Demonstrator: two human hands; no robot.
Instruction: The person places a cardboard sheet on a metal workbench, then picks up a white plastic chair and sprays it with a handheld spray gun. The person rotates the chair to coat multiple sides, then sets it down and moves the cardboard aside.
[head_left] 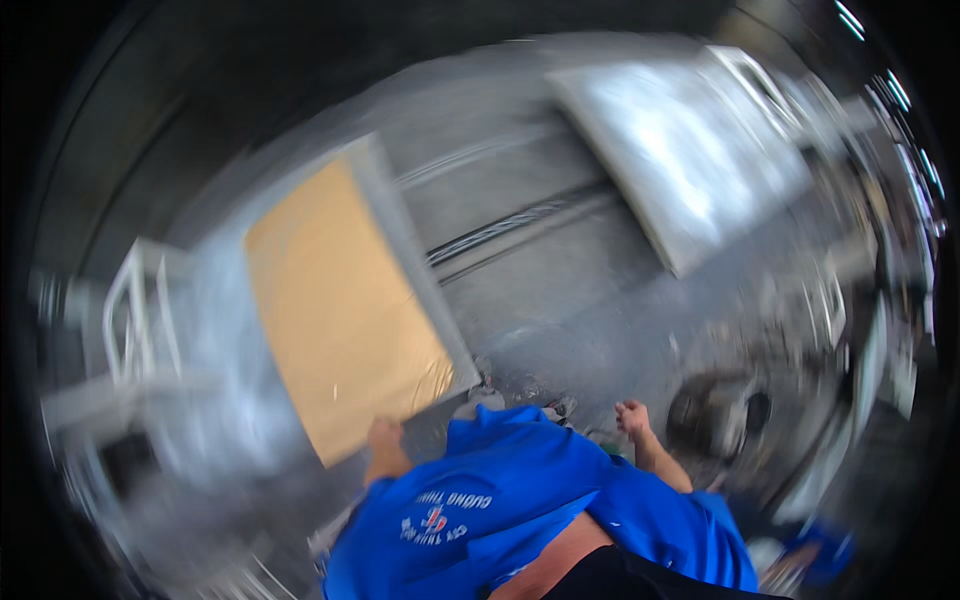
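Observation:
A large tan sheet (345,310), like paper or thin board, lies over a flat grey metal-looking surface on the left, with a crease near its lower right corner. My left hand (385,436) is at the sheet's near edge, smeared by motion. Whether it grips or only overlaps that edge, I cannot tell. Away from the sheet, my right hand (632,418) hangs on the other side of my body, its fingers curled closed. Nothing shows in it.
A shiny pale metal table or panel (690,145) stands at the far right. Dark rails (520,222) cross the floor between both surfaces. A white frame (145,315) rises at the left. A round dark machine part (715,415) sits right of my right hand. The whole picture is motion-blurred.

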